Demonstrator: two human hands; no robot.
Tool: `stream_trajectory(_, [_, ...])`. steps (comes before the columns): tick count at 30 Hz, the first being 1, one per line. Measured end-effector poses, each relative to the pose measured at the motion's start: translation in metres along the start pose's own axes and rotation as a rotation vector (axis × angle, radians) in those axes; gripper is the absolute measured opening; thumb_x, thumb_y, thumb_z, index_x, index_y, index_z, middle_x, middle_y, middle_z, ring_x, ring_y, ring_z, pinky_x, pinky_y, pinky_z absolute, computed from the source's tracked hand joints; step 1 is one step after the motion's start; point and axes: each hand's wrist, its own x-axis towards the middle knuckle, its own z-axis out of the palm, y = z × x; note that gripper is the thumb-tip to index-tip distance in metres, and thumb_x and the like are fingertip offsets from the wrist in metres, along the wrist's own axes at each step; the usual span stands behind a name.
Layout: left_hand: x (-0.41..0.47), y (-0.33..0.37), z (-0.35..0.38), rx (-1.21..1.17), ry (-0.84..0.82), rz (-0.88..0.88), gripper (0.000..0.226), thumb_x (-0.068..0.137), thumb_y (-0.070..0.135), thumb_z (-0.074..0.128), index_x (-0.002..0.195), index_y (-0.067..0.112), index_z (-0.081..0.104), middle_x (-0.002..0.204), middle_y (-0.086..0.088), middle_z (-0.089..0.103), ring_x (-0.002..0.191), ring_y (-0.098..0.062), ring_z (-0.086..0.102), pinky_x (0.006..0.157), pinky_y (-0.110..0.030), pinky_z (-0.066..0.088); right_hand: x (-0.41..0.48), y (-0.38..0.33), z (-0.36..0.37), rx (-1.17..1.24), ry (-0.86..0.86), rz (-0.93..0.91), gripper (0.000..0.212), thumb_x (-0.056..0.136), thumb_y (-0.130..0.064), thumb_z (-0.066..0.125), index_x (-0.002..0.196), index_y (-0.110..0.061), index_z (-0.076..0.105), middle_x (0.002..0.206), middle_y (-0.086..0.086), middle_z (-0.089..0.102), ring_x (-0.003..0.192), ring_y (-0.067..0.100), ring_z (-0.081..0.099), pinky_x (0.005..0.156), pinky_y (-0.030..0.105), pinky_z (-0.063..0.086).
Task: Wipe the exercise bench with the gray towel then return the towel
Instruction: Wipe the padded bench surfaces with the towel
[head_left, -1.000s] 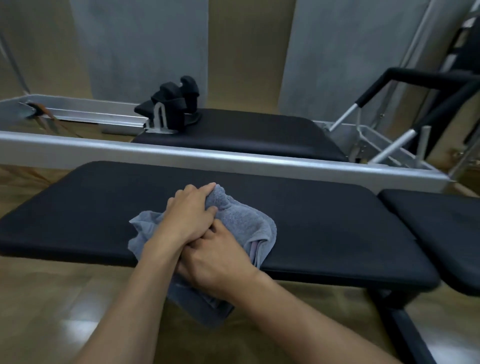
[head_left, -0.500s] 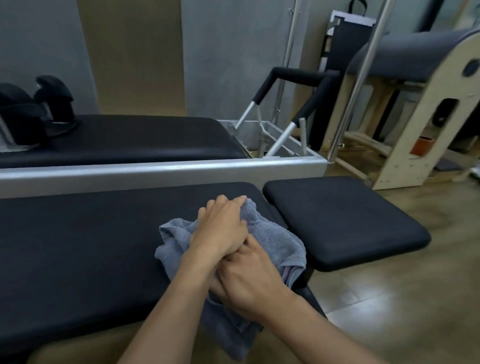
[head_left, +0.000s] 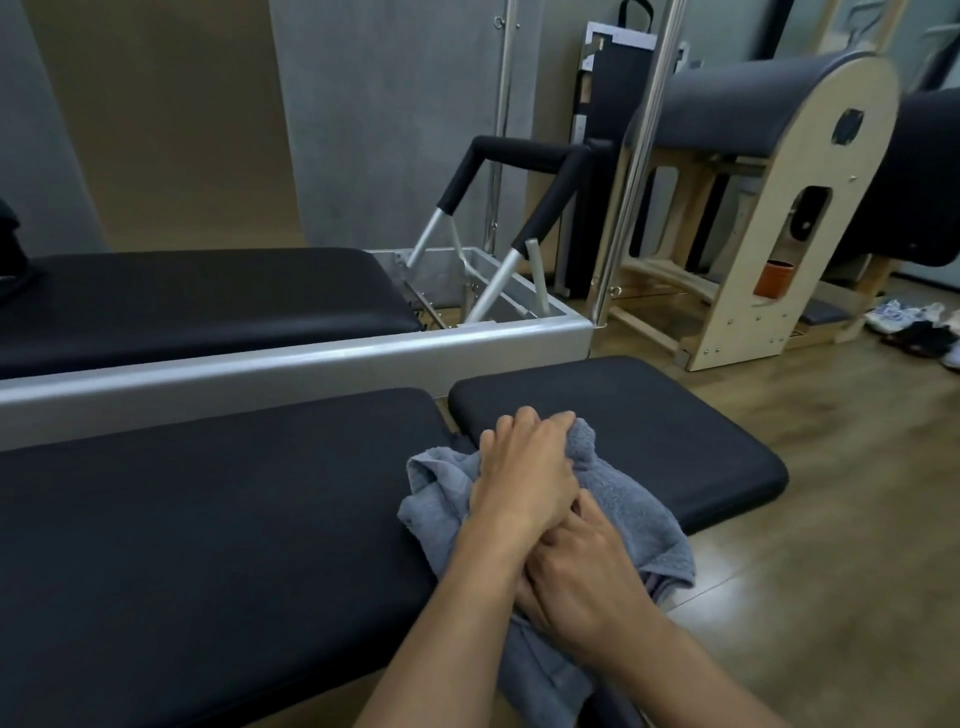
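Gray towel (head_left: 618, 499) bunched at gap btwn exercise bench (head_left: 208, 530) pads, clutched under left hand (head_left: 524, 478) and right hand (head_left: 582, 577); both closed on cloth.

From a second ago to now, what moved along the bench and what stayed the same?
Both hands slid the gray towel rightward along the long pad, reaching the gap and short pad. Unchanged: left hand on top, right hand beneath, towel bunched.
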Motion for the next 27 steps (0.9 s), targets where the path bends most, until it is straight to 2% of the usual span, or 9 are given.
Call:
stream_trajectory(5, [0.023, 0.015, 0.014, -0.028, -0.046, -0.011, 0.055, 0.096, 0.023, 0.048, 0.148, 0.032, 0.032, 0.14, -0.005, 0.043, 0.13, -0.027, 0.035, 0.108, -0.039, 0.023, -0.005, 0.023, -0.006, -0.014, -0.064, 0.041, 0.037, 0.094, -0.035, 0.046, 0.098, -0.015, 0.077, 0.089, -0.001, 0.076, 0.091, 0.015, 0.059, 0.086, 0.034, 0.037])
stream_trajectory(10, [0.041, 0.036, 0.026, -0.076, -0.078, 0.035, 0.054, 0.096, 0.023, 0.052, 0.146, 0.032, 0.036, 0.14, -0.006, 0.044, 0.131, -0.028, 0.036, 0.108, -0.039, 0.024, -0.014, 0.043, -0.012, -0.003, -0.026, 0.159, 0.035, 0.091, -0.034, 0.049, 0.102, -0.015, 0.076, 0.096, -0.002, 0.076, 0.097, 0.013, 0.058, 0.091, 0.031, 0.036])
stream_trajectory(17, [0.079, 0.099, 0.061, -0.134, -0.123, 0.193, 0.049, 0.091, 0.022, 0.059, 0.139, 0.024, 0.049, 0.135, -0.007, 0.053, 0.127, -0.029, 0.043, 0.106, -0.041, 0.03, -0.045, 0.106, -0.029, -0.154, -0.002, 0.31, 0.036, 0.09, -0.031, 0.045, 0.084, -0.012, 0.076, 0.079, 0.001, 0.074, 0.087, 0.013, 0.055, 0.082, 0.032, 0.036])
stream_trajectory(23, [0.101, 0.1, 0.064, -0.139, -0.068, 0.197, 0.037, 0.09, 0.025, 0.058, 0.126, 0.021, 0.061, 0.127, -0.005, 0.06, 0.12, -0.028, 0.051, 0.1, -0.042, 0.042, -0.039, 0.126, -0.027, -0.143, -0.019, 0.358, 0.037, 0.094, -0.032, 0.044, 0.083, -0.014, 0.074, 0.08, -0.001, 0.074, 0.081, 0.016, 0.064, 0.077, 0.032, 0.037])
stream_trajectory(27, [0.108, 0.092, 0.058, -0.109, 0.019, 0.179, 0.025, 0.092, 0.025, 0.051, 0.11, 0.022, 0.068, 0.116, -0.002, 0.067, 0.109, -0.025, 0.058, 0.091, -0.039, 0.045, -0.02, 0.14, -0.027, -0.113, -0.065, 0.419, 0.035, 0.091, -0.03, 0.042, 0.071, -0.018, 0.068, 0.066, -0.003, 0.068, 0.065, 0.015, 0.06, 0.068, 0.032, 0.035])
